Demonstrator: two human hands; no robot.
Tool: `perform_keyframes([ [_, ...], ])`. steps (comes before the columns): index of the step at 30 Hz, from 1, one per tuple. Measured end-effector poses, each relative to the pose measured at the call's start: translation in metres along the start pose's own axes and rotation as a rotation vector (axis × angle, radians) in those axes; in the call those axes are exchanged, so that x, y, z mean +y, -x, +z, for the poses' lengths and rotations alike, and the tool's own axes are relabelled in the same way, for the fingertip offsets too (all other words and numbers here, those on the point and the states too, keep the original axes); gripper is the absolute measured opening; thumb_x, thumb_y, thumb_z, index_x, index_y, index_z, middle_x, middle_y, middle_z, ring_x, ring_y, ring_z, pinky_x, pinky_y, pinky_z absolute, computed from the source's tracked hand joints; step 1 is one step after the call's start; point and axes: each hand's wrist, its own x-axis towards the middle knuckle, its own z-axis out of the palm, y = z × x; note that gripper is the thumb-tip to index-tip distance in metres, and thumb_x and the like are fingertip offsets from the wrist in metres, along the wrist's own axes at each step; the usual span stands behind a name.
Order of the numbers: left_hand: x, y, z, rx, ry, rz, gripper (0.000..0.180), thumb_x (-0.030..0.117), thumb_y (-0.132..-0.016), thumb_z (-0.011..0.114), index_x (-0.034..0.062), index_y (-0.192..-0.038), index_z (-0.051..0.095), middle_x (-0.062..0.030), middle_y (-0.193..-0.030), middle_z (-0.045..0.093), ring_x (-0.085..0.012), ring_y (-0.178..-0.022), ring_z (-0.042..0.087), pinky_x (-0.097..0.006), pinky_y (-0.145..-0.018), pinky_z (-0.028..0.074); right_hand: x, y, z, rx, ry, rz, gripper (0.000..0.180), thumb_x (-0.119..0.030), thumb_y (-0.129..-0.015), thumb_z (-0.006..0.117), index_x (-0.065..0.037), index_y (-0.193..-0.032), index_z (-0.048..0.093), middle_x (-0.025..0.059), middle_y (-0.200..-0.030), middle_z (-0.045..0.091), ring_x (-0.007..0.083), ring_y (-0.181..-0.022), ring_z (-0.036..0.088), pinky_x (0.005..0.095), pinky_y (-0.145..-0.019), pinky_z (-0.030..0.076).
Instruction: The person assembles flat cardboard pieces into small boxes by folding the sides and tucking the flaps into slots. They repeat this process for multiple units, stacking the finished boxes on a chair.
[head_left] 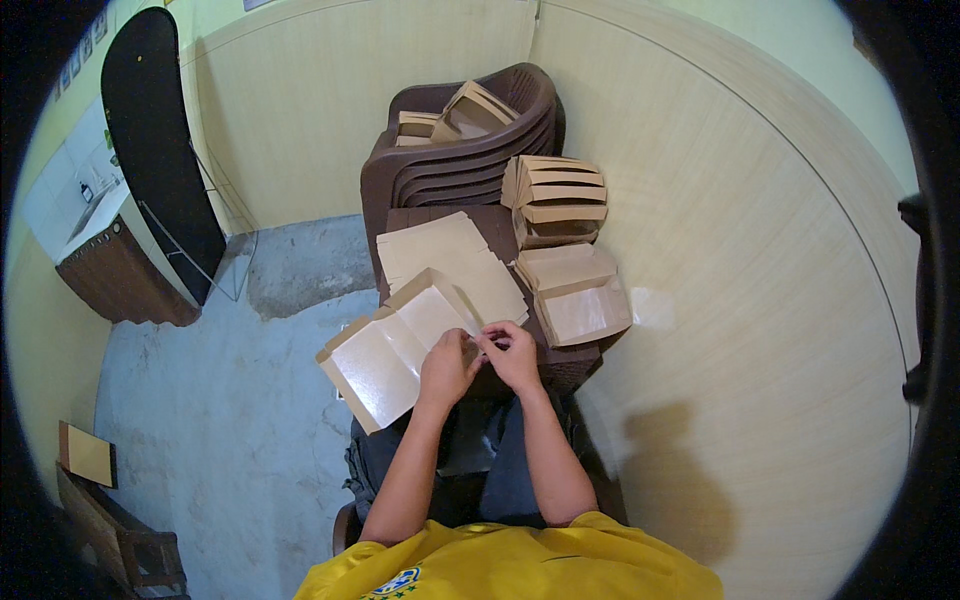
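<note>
A partly folded cardboard box (375,372) lies open and tilted over my lap, its shiny white inside facing up and several brown side flaps raised. At its right corner, my left hand (447,370) grips the edge with bent fingers. Close beside it, my right hand (513,357) pinches the same corner, thumb and fingertips pressed together. Exactly how the corner tabs sit between the fingers is hidden. Just beyond the box, flat brown cardboard blanks (440,245) rest on a dark brown plastic table (408,215).
Right of the blanks stand an open folded box (585,308) and a group of nested boxes (562,195), close to the wall. More boxes (478,112) sit on stacked brown chairs (400,185) behind. An upright black ironing board (155,150) leans near a sink counter (100,222) at far left.
</note>
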Motion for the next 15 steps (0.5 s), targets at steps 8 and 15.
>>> perform_keyframes([
  [8,-0.014,-0.009,-0.007,-0.155,0.146,-0.056,0.046,0.028,-0.084,0.088,-0.0017,-0.115,0.073,-0.0235,-0.11,0.075,-0.0425,-0.106,0.073,-0.048,-0.092,0.058,-0.001,0.009,0.012,0.239,0.067,-0.117,0.031,-0.011,-0.087,0.084,-0.002,-0.115,0.073,0.0157,-0.108,0.074,0.0284,-0.102,0.073,0.0395,-0.09,0.059],
  [15,-0.014,-0.009,0.005,-0.06,0.296,0.035,0.038,0.031,-0.092,0.081,0.0008,-0.115,0.077,-0.0222,-0.105,0.077,-0.0396,-0.099,0.074,-0.045,-0.091,0.059,0.018,0.021,0.012,0.23,-0.154,0.122,0.029,0.0,-0.093,0.078,0.006,-0.119,0.067,0.0149,-0.107,0.073,0.0184,-0.095,0.072,0.033,-0.08,0.063],
])
